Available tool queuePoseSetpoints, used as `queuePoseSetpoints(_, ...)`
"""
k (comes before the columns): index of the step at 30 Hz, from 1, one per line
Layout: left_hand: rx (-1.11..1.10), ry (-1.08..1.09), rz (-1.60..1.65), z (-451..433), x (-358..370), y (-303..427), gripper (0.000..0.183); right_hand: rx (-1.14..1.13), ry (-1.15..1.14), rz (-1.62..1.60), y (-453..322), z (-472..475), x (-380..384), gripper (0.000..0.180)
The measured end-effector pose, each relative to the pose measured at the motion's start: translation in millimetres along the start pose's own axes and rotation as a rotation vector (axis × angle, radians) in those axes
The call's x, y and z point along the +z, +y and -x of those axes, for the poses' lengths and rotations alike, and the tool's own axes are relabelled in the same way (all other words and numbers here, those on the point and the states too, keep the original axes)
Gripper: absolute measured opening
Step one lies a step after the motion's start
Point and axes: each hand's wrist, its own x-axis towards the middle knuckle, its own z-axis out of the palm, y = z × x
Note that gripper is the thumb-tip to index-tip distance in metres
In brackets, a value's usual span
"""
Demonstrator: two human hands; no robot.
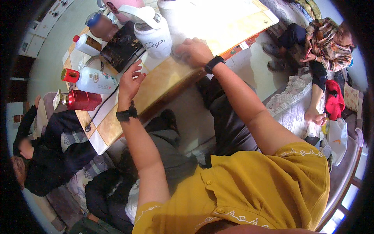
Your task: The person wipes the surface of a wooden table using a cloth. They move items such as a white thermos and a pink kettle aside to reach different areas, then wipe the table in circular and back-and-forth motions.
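Note:
My right hand is down on the tabletop near its front edge, with its fingers curled over a blurred greyish thing that looks like a cloth. Just to the left of it stands a white lidded cup with a carrying loop and writing. Over the table edge, my left hand is raised, holding nothing, its fingers apart and partly bent. Near it are a black box and a black cable on the marble-patterned table.
Left on the table are a red glass bottle, a white red-capped bottle, a smaller white bottle and a blue-lidded jar. A pink container stands behind. People sit on sofas at both sides. Slippers lie on the floor.

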Motion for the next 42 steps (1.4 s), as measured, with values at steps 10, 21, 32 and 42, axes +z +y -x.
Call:
queuePoseSetpoints(10,0.017,0.003,0.057,-1,2,-5,0.055,0.086,0.1,0.158,1,-2,22,0.051)
queuePoseSetpoints(21,0.006,0.005,0.089,-2,1,-4,0.054,0.314,-0.038,0.16,4,-13,-3,0.048)
queuePoseSetpoints(32,0.025,0.03,0.072,2,-4,-1,0.053,0.547,0.023,0.251,37,-12,-19,0.05)
queuePoseSetpoints(42,0.059,0.049,0.048,0,-5,0,0.054,0.381,-0.042,0.238,18,-10,-19,0.031)
